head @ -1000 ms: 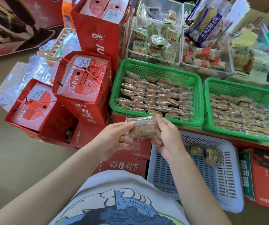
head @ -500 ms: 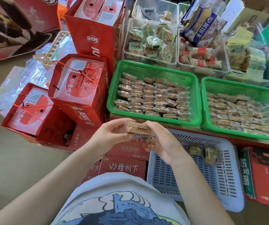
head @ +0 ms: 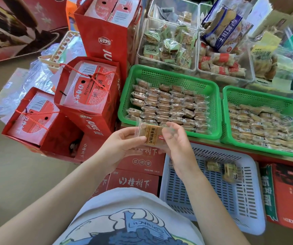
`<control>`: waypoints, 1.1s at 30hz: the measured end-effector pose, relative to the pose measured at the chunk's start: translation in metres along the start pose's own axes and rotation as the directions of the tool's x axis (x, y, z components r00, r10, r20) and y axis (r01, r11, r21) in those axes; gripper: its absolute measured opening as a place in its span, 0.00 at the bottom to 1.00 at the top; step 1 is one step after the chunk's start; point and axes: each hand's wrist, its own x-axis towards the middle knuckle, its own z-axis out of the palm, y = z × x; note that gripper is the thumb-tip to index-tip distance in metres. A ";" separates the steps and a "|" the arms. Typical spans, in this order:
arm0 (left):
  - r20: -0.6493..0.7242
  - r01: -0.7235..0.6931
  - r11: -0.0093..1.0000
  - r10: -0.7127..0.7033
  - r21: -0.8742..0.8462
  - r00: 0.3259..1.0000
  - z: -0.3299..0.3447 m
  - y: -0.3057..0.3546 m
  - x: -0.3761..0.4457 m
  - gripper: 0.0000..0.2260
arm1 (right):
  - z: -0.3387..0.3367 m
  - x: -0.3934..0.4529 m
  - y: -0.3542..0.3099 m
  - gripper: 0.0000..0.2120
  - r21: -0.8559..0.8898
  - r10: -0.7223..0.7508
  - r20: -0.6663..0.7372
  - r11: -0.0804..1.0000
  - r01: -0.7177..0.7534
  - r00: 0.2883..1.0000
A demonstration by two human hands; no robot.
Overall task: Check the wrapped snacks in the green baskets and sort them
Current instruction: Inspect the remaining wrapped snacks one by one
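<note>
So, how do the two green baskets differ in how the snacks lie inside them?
In the left green basket the wrapped snacks lie in neat rows, and the far part of its floor is bare. In the right green basket the snacks lie in a looser heap and look blurred; its right end is cut off by the frame. Both are green slotted plastic baskets holding clear-wrapped brown snacks.

— What is showing on the wrapped snack [head: 152,137] that the left hand [head: 122,145] and right hand [head: 175,142] are holding?
— Its label is reading 黑麦烤馍片, running down the wrapper.
— And the red things?
— The tall red bag [head: 103,38] is showing 冠芳 in a white oval. The red carton [head: 133,181] lying at the white basket's [head: 248,209] left edge is reading 山楂树下. The blue packet [head: 225,25] is showing characters, too tilted to read surely.
</note>
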 end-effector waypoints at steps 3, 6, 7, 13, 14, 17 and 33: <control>0.065 0.051 0.998 -0.048 -0.048 0.997 0.001 0.000 0.002 0.21 | 0.004 0.002 -0.002 0.15 0.009 0.017 -0.050 1.000 -0.016 0.999; 0.105 0.125 0.981 -0.110 -0.149 0.988 0.002 -0.001 0.003 0.19 | 0.012 0.005 -0.006 0.16 0.089 0.096 -0.133 0.992 -0.085 0.986; 0.102 0.141 0.975 -0.124 -0.173 0.987 0.002 -0.002 0.003 0.19 | 0.013 0.007 -0.008 0.16 0.097 0.123 -0.147 0.989 -0.109 0.982; 0.093 0.160 0.965 -0.143 -0.206 0.985 -0.007 -0.004 0.008 0.20 | 0.020 0.021 -0.005 0.21 0.075 0.135 -0.159 0.989 -0.124 0.978; 0.091 0.155 0.968 -0.139 -0.199 0.986 -0.010 -0.005 0.009 0.20 | 0.021 0.023 -0.003 0.21 0.067 0.144 -0.166 0.989 -0.134 0.976; 0.053 0.114 0.983 -0.107 -0.142 0.993 -0.019 -0.005 0.015 0.22 | 0.023 0.032 -0.001 0.21 0.040 0.175 -0.123 0.984 -0.172 0.977; -0.042 0.021 0.099 0.211 0.995 0.977 -0.064 -0.026 0.122 0.31 | 0.041 0.188 -0.003 0.15 -0.566 -0.156 -0.022 0.816 0.117 0.987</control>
